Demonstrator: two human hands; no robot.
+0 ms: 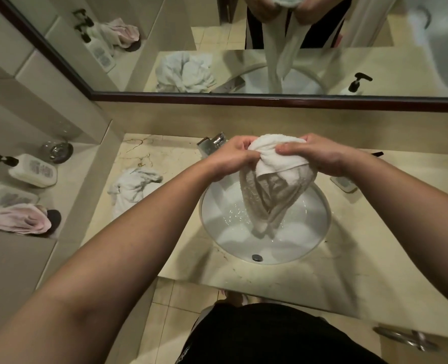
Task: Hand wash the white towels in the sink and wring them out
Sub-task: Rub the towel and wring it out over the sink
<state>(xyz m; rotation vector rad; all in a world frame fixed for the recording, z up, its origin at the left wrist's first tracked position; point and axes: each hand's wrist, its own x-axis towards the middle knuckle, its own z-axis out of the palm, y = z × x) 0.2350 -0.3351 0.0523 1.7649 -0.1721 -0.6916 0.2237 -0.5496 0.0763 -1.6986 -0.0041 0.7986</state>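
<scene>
Both hands, my left hand (229,158) and right hand (313,156), grip the wet towel (275,185) bunched above the sink (320,224) so it drips into the basin; another towel (132,189) waits at the counter's (165,153) left edge.

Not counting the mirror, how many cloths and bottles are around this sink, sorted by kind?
White towels: 2, one held over the sink, one on the counter
Pink cloth: 1
Pump bottles: 2 on the left ledge
Total: 5
</scene>
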